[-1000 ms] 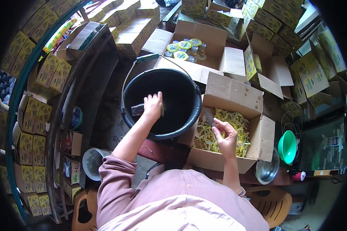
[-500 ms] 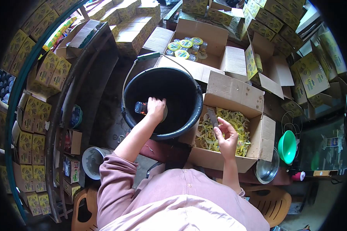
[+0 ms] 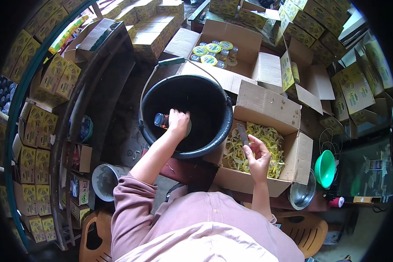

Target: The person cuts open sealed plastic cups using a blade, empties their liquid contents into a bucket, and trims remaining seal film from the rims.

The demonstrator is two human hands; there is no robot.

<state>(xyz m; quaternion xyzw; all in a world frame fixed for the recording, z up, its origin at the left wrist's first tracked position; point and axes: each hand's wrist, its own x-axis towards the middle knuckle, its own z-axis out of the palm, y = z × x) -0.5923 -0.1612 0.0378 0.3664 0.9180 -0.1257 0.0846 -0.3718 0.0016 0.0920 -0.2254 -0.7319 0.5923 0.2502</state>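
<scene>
My left hand [image 3: 178, 124] is inside a black bucket [image 3: 212, 98], its fingers wrapped round a small jar [image 3: 161, 120] that lies on its side, one end showing past the fingers. How much of the jar touches the bucket is hidden. My right hand [image 3: 258, 159] pinches a flat, narrow metal blade [image 3: 242, 134] between thumb and fingers, the blade pointing up and away from me. Below the right hand is an open cardboard box [image 3: 268, 102] holding yellow-green label scraps [image 3: 273, 157]. The bucket's wire handle, with its green grip [image 3: 171, 62], leans towards the far side.
Beyond the bucket, an open carton [image 3: 231, 32] holds several jars with yellow-green lids [image 3: 208, 60]. A green bowl [image 3: 325, 169] and a metal basin [image 3: 303, 192] are at the right. A grey pail [image 3: 105, 181] stands left. Shelves of yellow cartons [image 3: 35, 159] line the left side.
The view has shifted very slightly. Both hands keep their holds, the left on the jar in the bucket and the right on the blade; the blade is turned a little.
</scene>
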